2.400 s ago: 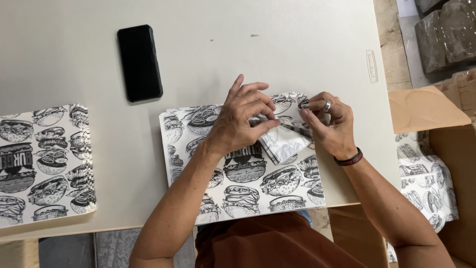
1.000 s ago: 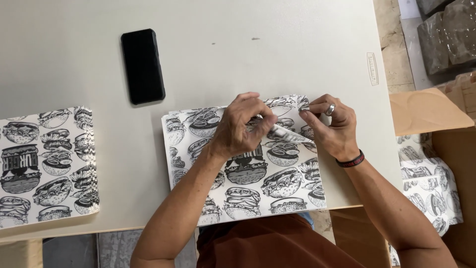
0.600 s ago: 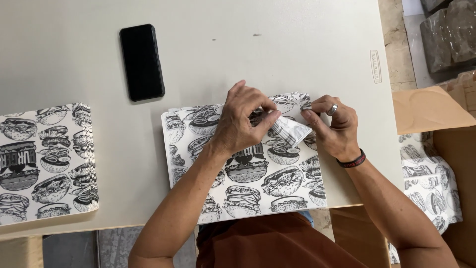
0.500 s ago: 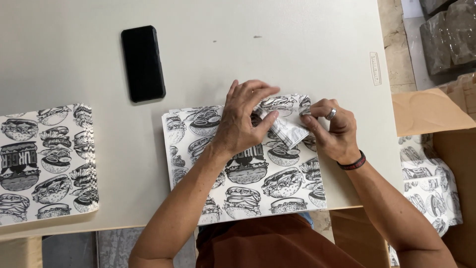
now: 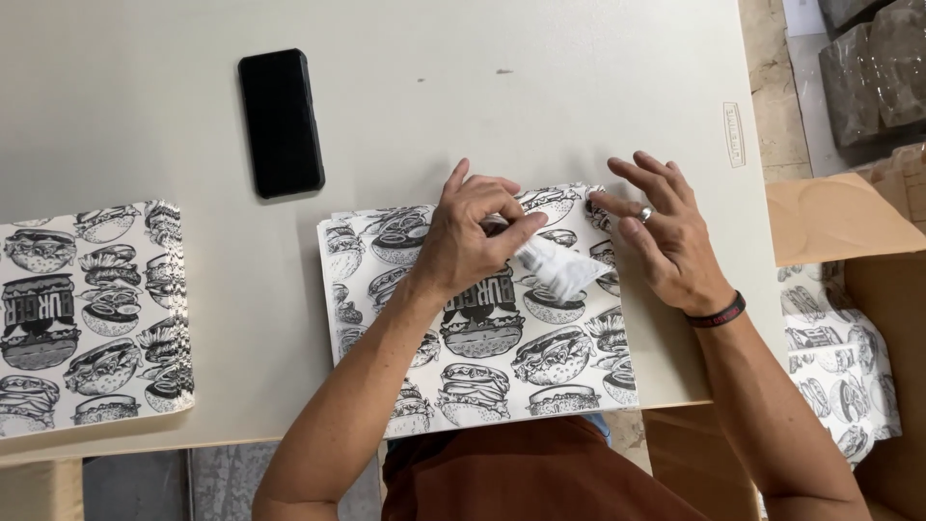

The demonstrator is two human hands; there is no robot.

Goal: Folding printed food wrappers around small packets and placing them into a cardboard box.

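At the far left of the frame a stack of black-and-white printed paper sheets with burger drawings (image 5: 92,318) lies flat on the pale grey tabletop (image 5: 540,87), its right edge fanned slightly. Above and to the right of it, in the upper left of the frame, a black rectangular phone (image 5: 281,123) lies screen up, well apart from both paper piles.

In the centre a second pile of the same burger-printed sheets (image 5: 482,338) sits at the near edge of the tabletop, its lower edge reaching just over that edge. The left forearm comes up from the bottom centre and slants to the upper right across this pile. The left hand (image 5: 471,236) is bent at the knuckles, fingers curled together, and pinched with the thumb on the folded-over white corner of the top sheet (image 5: 559,268), which is lifted and turned back to show its plain underside.

Right of that, the right hand (image 5: 661,232) lies palm down, fingers spread apart and extended toward the upper left, holding nothing; its fingertips (image 5: 600,201) rest at the top right corner of the pile. A ring shows on one finger and a dark band circles the wrist.

At the right edge of the frame, beyond the tabletop, an open brown cardboard box (image 5: 839,212) holds more printed sheets, and grey stone-like blocks (image 5: 873,58) lie on the floor in the upper right corner.
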